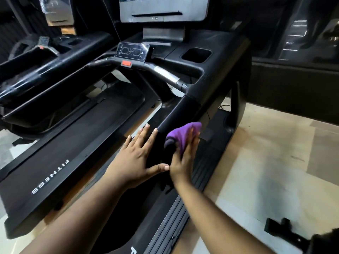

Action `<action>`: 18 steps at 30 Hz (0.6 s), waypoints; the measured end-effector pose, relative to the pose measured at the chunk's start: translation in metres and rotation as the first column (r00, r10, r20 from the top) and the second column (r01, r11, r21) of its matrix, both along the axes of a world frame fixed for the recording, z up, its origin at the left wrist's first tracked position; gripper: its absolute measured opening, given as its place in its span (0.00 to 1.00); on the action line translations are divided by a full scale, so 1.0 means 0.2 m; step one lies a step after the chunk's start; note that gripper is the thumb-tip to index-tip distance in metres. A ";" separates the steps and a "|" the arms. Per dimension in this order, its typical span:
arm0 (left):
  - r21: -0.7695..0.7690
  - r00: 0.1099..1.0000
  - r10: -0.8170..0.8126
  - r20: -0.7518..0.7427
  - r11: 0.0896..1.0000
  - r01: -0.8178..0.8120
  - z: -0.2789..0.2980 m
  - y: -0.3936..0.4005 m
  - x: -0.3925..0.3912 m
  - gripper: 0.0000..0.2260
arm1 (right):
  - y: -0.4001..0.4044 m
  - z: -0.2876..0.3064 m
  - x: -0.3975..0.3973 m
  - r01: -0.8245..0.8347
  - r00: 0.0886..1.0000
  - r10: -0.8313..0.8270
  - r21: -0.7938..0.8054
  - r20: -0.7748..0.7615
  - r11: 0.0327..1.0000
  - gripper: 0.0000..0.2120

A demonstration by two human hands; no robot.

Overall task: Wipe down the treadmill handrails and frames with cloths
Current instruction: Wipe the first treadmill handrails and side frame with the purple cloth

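A black treadmill fills the view, its right handrail (180, 111) running down toward me from the console. A purple cloth (183, 135) lies against the near end of that handrail. My right hand (184, 160) presses the cloth to the rail's outer side with straight fingers. My left hand (136, 156) is spread flat with straight fingers on the inner side of the same rail end, its thumb almost touching the right hand. The rail's near tip is hidden between my hands.
The running belt (60, 151) marked FITNESS lies to the left. A control panel with a red stop button (126, 63) and a cup recess (196, 55) sit ahead. A second treadmill (42, 65) stands at left. Light floor (266, 162) is at right, with a dark object (280, 228) on it.
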State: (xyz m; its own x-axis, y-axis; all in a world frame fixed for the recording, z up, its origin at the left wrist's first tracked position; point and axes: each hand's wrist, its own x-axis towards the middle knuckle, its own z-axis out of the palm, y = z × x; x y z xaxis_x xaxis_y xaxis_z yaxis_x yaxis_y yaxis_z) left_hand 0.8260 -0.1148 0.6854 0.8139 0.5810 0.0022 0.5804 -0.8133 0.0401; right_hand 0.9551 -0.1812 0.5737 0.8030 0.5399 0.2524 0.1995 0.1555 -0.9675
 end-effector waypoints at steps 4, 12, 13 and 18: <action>0.010 1.000 0.005 -0.003 1.000 -0.005 0.00 0.00 0.01 0.52 | 0.15 0.14 0.43 0.112 0.968 -0.119 -0.043 -0.220 0.993 0.27; 0.020 1.000 0.005 -0.007 1.000 -0.004 -0.02 -0.01 0.01 0.55 | 0.07 0.21 0.21 0.024 0.886 0.145 -0.355 0.440 0.934 0.29; 0.030 1.000 0.004 -0.010 1.000 -0.003 -0.02 -0.01 0.01 0.55 | 0.11 0.26 0.32 0.028 0.854 0.183 -0.393 0.487 0.919 0.28; 0.031 1.000 0.003 -0.018 1.000 -0.002 0.00 0.00 0.02 0.54 | 0.32 0.47 0.60 0.140 0.900 0.156 -0.607 0.408 0.782 0.28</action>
State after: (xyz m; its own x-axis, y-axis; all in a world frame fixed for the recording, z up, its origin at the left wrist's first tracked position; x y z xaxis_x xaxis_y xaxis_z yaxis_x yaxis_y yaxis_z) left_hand 0.8295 -0.1151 0.6847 0.8126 0.5828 0.0061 0.5828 -0.8126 0.0043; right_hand 1.0760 -0.1165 0.6678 0.6938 0.6995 0.1716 0.6012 -0.4314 -0.6726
